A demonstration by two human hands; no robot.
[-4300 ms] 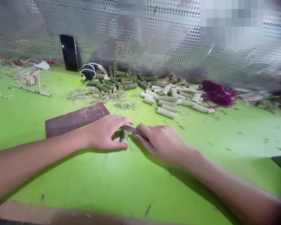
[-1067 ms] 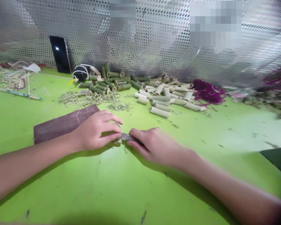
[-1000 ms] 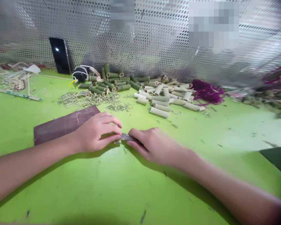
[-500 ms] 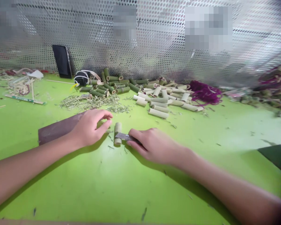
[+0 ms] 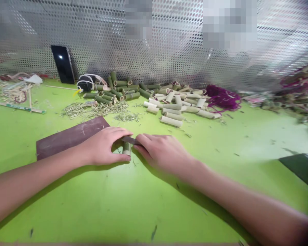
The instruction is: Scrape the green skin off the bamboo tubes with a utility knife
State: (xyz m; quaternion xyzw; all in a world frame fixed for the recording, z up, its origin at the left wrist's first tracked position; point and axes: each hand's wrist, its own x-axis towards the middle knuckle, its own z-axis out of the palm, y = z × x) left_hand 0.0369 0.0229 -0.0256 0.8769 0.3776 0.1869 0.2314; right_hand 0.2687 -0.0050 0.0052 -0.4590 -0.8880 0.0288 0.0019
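A short bamboo tube [image 5: 127, 149] lies on the green table, pinched end to end between the thumb and fingers of my left hand [image 5: 106, 145]. My right hand [image 5: 160, 147] is wrapped round the handle of a knife [image 5: 129, 139]. The knife's blade reaches across the upper part of the tube, just under my left fingertips. Part of the tube's far end is covered by the blade and fingers. Beneath and behind my left wrist is a flat brown board [image 5: 69, 136].
Green bamboo tubes [image 5: 118, 92] and scraped pale tubes [image 5: 171, 120] are heaped near the perforated metal screen [image 5: 169, 44]. Shavings [image 5: 92, 110] lie before them. A phone [image 5: 63, 65] leans on the screen beside a black charger [image 5: 86, 83]. Purple string [image 5: 222, 98] sits farther right.
My left hand has moved right and closed on the bamboo tube. The knife blade has gone from the tube's near part to its farther part. The view has shifted slightly.
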